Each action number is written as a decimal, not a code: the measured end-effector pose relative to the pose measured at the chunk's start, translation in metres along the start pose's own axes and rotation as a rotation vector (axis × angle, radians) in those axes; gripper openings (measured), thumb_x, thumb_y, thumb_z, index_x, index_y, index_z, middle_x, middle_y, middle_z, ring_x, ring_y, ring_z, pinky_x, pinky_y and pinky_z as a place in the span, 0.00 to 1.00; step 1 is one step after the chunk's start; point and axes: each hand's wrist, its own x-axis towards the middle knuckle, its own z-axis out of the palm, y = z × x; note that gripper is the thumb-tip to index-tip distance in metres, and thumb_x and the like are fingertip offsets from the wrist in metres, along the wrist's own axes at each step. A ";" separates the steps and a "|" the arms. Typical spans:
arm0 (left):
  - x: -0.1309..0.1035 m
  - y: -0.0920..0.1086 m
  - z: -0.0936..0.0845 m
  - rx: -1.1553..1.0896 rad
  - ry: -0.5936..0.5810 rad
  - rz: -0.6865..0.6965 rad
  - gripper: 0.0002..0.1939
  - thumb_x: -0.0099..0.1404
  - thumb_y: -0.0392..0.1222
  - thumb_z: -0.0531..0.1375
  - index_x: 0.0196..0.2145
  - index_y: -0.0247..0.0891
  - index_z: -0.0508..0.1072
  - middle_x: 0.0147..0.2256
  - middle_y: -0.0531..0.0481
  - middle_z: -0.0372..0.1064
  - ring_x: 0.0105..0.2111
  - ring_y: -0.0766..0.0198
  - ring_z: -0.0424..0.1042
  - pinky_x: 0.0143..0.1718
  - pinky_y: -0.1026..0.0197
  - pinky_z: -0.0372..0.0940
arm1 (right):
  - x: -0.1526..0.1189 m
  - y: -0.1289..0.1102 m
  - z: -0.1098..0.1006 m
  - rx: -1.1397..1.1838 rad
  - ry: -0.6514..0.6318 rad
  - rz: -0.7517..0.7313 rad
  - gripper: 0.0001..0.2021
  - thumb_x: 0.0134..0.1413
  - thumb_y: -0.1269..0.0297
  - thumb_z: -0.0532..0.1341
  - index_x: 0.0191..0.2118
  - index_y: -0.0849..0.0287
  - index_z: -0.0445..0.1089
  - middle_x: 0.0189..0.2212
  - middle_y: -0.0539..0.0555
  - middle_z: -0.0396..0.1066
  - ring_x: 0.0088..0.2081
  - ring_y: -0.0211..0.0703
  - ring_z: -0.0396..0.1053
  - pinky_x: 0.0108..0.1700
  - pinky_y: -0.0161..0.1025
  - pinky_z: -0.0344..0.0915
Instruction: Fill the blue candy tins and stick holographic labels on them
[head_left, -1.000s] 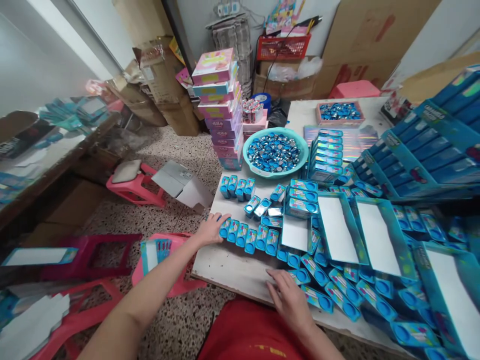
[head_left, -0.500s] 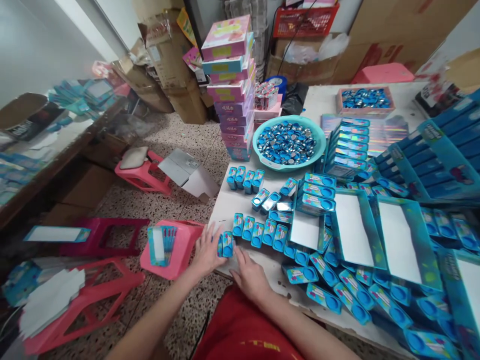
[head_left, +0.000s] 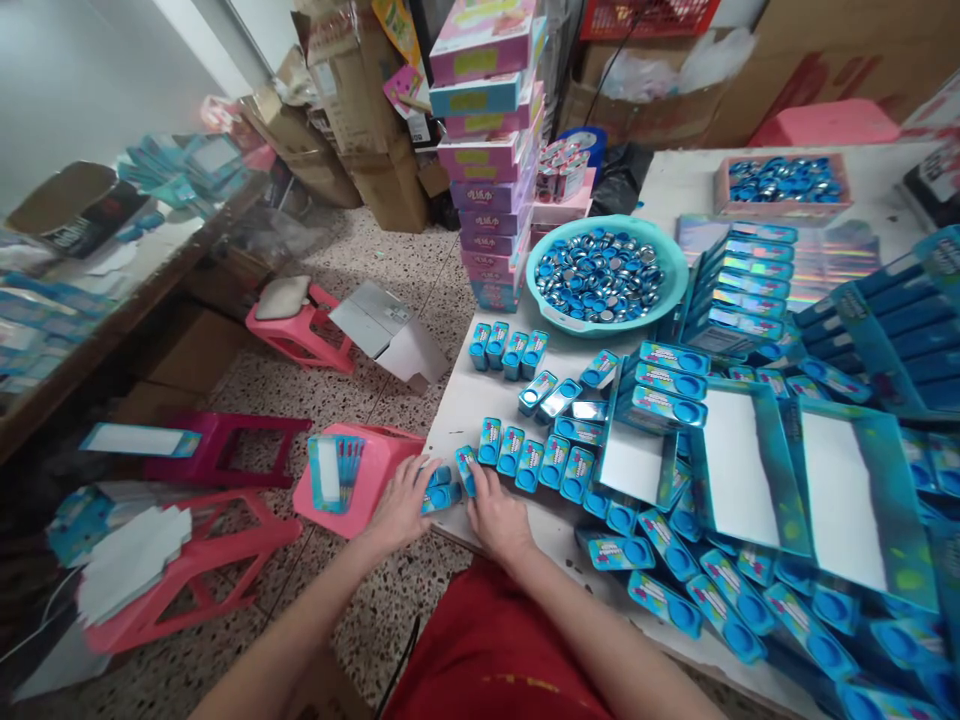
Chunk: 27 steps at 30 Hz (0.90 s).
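Note:
Near the left corner of the white table, my left hand is closed on two small blue boxes lying side by side. My right hand has its fingers on another blue box, which leans slightly at the left end of a row. That row of upright blue boxes runs to the right of it. Behind stand several more small boxes, and a few lie tilted in the middle.
A turquoise basin of blue and silver caps sits behind, beside a tall stack of pink and purple boxes. Open blue trays and many loose boxes cover the right side. Pink stools stand left.
The two boxes by my left hand have turned from upright-facing to sideways and shifted slightly left. My right hand has moved onto a box beside the row. The whole view has shifted a little.

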 end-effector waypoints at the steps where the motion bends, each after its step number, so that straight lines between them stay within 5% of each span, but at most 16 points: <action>1: -0.002 -0.002 0.002 0.021 0.019 0.004 0.40 0.50 0.33 0.57 0.60 0.40 0.48 0.58 0.41 0.50 0.59 0.50 0.49 0.57 0.44 0.52 | -0.001 0.003 0.002 0.025 0.022 0.013 0.28 0.54 0.68 0.53 0.61 0.59 0.51 0.51 0.64 0.64 0.38 0.47 0.72 0.33 0.38 0.70; 8: -0.009 0.003 0.016 0.097 -0.052 0.448 0.37 0.54 0.31 0.56 0.60 0.43 0.49 0.57 0.44 0.53 0.61 0.53 0.47 0.59 0.46 0.51 | -0.011 0.033 0.008 0.123 0.106 -0.122 0.23 0.53 0.70 0.52 0.57 0.64 0.57 0.48 0.61 0.70 0.46 0.46 0.70 0.46 0.40 0.66; 12: -0.006 0.016 0.016 0.198 -0.004 0.441 0.38 0.52 0.29 0.58 0.59 0.45 0.53 0.62 0.43 0.45 0.64 0.48 0.37 0.60 0.42 0.48 | -0.013 0.040 0.001 0.130 0.048 -0.114 0.22 0.53 0.71 0.52 0.55 0.62 0.59 0.50 0.60 0.68 0.47 0.47 0.69 0.47 0.41 0.65; 16: 0.008 0.025 0.005 0.213 -0.061 0.492 0.48 0.49 0.35 0.64 0.63 0.43 0.44 0.65 0.39 0.30 0.64 0.41 0.29 0.60 0.39 0.44 | -0.022 0.044 0.002 0.190 0.024 -0.129 0.26 0.51 0.74 0.49 0.59 0.63 0.54 0.54 0.62 0.63 0.51 0.47 0.66 0.50 0.44 0.64; 23: 0.028 0.030 -0.001 0.138 -0.125 0.591 0.50 0.48 0.38 0.65 0.64 0.44 0.43 0.65 0.38 0.25 0.63 0.39 0.29 0.59 0.38 0.46 | -0.053 0.044 0.059 0.351 0.102 -0.143 0.51 0.43 0.62 0.61 0.64 0.70 0.24 0.63 0.72 0.42 0.63 0.57 0.44 0.57 0.54 0.57; 27: 0.015 0.038 0.019 0.116 0.017 0.481 0.45 0.52 0.40 0.61 0.63 0.39 0.44 0.63 0.36 0.32 0.63 0.37 0.31 0.57 0.35 0.47 | -0.038 0.042 0.086 0.284 0.242 -0.067 0.45 0.47 0.67 0.56 0.64 0.69 0.24 0.60 0.73 0.49 0.60 0.60 0.51 0.54 0.58 0.57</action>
